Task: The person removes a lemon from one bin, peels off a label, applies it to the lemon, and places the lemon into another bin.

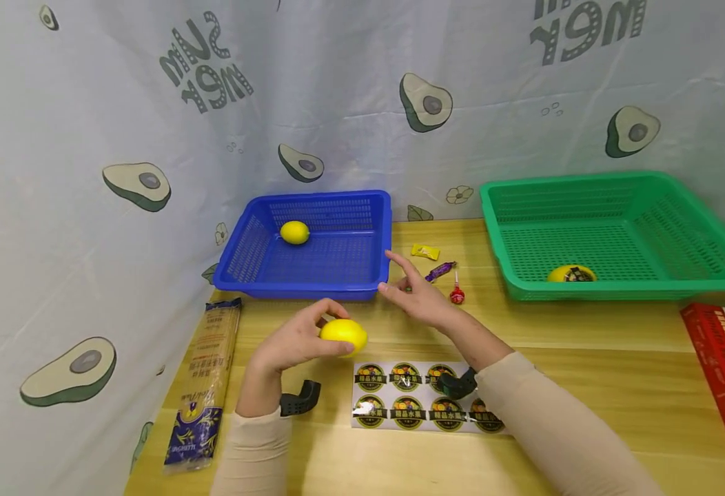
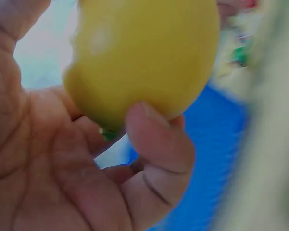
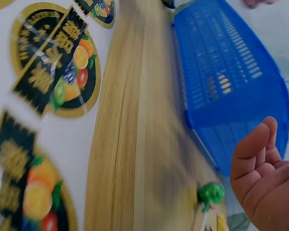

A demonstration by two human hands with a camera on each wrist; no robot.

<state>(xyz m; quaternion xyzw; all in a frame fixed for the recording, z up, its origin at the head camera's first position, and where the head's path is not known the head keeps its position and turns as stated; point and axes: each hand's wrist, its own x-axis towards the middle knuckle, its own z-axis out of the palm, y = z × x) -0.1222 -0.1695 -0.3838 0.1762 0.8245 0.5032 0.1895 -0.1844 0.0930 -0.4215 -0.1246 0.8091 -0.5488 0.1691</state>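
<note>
My left hand (image 1: 297, 339) holds a yellow lemon (image 1: 344, 335) between thumb and fingers, over the table in front of the blue basket. Close up in the left wrist view, the same lemon (image 2: 149, 53) shows a green stem end. Empty, with fingers loosely extended, my right hand (image 1: 420, 295) is at the right front corner of the blue basket (image 1: 303, 288). Another lemon (image 1: 295, 233) lies inside that basket, toward its back left. Below the hands is a white sheet of round fruit stickers (image 1: 389, 384), partly covered by the right wrist.
At the right stands a green basket (image 1: 623, 284) containing a lemon with a dark sticker (image 1: 571, 273). Between the baskets lie a yellow candy (image 1: 425, 251), a purple candy (image 1: 442, 270) and a red lollipop (image 1: 457, 295). A spaghetti pack (image 1: 204, 386) lies left, a red box (image 1: 719, 379) right.
</note>
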